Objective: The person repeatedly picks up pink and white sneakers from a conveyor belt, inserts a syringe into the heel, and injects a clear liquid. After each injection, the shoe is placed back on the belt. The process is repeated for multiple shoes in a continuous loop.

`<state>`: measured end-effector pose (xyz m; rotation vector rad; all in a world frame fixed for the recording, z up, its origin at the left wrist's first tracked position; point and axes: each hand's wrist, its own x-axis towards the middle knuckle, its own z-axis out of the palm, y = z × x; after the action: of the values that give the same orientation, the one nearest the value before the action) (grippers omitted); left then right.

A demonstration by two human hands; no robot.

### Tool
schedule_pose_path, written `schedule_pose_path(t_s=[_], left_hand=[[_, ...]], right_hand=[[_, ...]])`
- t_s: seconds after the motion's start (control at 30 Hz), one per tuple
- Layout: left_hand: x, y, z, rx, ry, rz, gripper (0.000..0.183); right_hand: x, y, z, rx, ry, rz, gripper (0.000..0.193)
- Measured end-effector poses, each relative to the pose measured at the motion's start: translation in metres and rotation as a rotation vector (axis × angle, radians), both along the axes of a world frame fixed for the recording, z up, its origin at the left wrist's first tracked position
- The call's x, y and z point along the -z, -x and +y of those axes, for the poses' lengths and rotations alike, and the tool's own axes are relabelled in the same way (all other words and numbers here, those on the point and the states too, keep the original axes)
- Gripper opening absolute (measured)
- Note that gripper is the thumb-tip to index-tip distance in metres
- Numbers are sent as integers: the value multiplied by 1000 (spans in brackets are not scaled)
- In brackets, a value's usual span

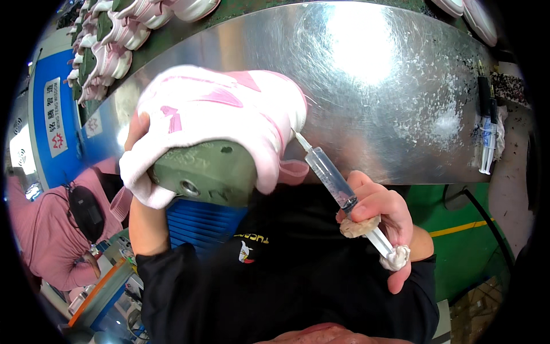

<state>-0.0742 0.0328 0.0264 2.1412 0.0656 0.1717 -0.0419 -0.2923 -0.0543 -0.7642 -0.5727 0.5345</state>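
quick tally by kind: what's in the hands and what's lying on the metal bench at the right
Pink-and-white shoe on a green last, in the left hand: 1
Syringe in the right hand: 1
Syringes lying at the right end of the metal bench: 2
Total: 4

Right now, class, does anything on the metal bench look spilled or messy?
Yes. The shiny metal bench carries white flecks and smears towards its right side, near two spare syringes lying at the edge. They look like dried residue; what the substance is cannot be told.
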Motion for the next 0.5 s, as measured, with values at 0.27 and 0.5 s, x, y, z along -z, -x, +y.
schedule_pose_path(t_s=[0.27,0.5], left_hand=[[51,88,63,-402,812,253,51],[35,123,3,-455,1224,444,59]], right_hand=[[5,-3,16,-18,84,-121,99],[4,3,19,-7,87,-141,100]])
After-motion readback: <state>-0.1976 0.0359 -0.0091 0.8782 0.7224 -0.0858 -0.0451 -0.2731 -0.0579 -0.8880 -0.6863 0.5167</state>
